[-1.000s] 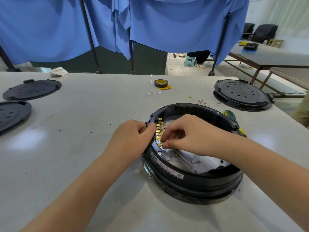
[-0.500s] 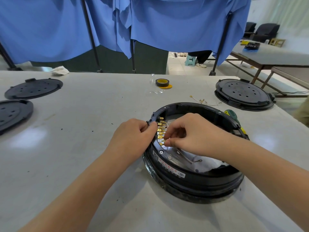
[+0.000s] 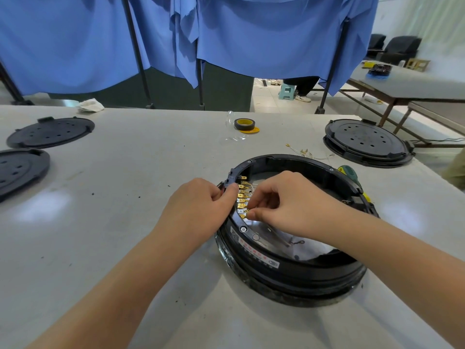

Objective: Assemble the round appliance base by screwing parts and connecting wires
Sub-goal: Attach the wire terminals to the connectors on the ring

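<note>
The round black appliance base [image 3: 289,270] lies open side up on the grey table. A row of brass terminals [image 3: 242,197] lines its inner left wall. My left hand [image 3: 198,210] grips the base's left rim, thumb by the terminals. My right hand [image 3: 284,200] reaches inside the ring and pinches a brass wire connector [image 3: 249,213] against the lowest terminals. A thin wire with a ring lug [image 3: 297,242] lies on the shiny floor of the base under my right wrist.
Two black perforated lids [image 3: 50,132] [image 3: 20,170] lie at far left, another closed base [image 3: 367,142] at back right. A tape roll [image 3: 244,124], loose wires with terminals [image 3: 307,153] and a green-handled screwdriver [image 3: 349,173] sit behind the base. Blue curtains hang beyond the table.
My right hand has shifted slightly down the terminal row, toward the lowest tabs. My left hand keeps its hold on the rim.
</note>
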Tool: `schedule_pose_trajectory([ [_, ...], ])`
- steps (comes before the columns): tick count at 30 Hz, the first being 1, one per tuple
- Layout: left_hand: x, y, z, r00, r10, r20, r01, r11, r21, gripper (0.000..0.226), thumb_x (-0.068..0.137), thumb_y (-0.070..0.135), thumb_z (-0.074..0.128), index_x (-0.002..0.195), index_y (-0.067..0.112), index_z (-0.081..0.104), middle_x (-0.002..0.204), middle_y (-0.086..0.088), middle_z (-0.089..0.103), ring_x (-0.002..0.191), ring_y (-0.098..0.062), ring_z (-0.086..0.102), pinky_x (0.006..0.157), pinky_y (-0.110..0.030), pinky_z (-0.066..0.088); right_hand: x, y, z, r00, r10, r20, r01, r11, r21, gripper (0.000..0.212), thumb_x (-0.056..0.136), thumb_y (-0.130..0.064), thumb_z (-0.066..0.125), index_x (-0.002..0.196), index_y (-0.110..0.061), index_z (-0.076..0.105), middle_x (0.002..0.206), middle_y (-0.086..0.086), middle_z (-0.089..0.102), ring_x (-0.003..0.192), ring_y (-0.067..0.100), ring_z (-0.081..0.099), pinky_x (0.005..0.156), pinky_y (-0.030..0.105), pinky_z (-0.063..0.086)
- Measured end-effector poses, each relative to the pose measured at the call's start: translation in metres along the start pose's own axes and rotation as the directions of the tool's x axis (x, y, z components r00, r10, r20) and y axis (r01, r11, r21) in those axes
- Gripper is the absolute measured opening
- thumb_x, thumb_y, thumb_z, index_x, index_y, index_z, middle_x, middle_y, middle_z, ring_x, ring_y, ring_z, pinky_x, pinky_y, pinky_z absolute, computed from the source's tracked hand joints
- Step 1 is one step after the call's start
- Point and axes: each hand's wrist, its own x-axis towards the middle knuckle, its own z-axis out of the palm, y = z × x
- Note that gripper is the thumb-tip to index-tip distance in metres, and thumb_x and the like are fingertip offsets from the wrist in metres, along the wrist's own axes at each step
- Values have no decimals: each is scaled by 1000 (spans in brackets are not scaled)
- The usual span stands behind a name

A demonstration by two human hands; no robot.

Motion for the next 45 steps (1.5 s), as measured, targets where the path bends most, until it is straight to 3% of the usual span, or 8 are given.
schedule_pose_trajectory([
  [10, -1, 3, -2, 998, 35, 45, -35, 999, 13, 60, 90, 44, 52, 47, 13, 25, 43, 0, 19, 40, -16, 22, 46, -28, 19, 3, 4, 2, 1000, 7, -28, -8, 1000, -18, 11, 77, -31, 77, 72, -30, 67, 61, -13, 64, 58, -6, 58, 53, 8, 43],
  [19, 1, 0, -1, 996, 62, 62, -62, 998, 5, 57, 90, 41, 51, 44, 14, 32, 40, 0, 21, 39, -15, 24, 47, -29, 21, 5, 3, 4, 999, 26, -31, -25, 1000, 10, 17, 76, -31, 78, 66, -29, 65, 54, -26, 60, 52, -7, 56, 49, 7, 37],
  [29, 1, -3, 1, 993, 97, 60, -100, 994, 39, 52, 90, 43, 46, 47, 17, 36, 40, 0, 23, 39, -15, 26, 45, -28, 20, 3, 2, 7, 999, 7, -46, -8, 999, -37, 22, 76, -34, 76, 62, -30, 60, 56, -29, 59, 53, -6, 54, 51, 11, 35],
  [34, 1, -3, 1, 992, 108, 62, -111, 992, 61, 54, 90, 43, 45, 43, 18, 38, 38, 1, 26, 38, -14, 28, 44, -27, 22, 2, 0, 9, 996, 15, -82, -21, 998, -67, 23, 76, -34, 76, 61, -31, 58, 52, -20, 58, 54, -4, 55, 55, 18, 39],
  [45, 1, -2, 1, 990, 141, 29, -143, 986, 83, 60, 91, 42, 47, 42, 13, 31, 38, -1, 28, 39, -15, 30, 44, -27, 21, -1, -6, 11, 995, 38, -95, -47, 994, -100, 23, 79, -32, 73, 63, -30, 56, 59, -14, 58, 57, -1, 54, 55, 16, 37],
])
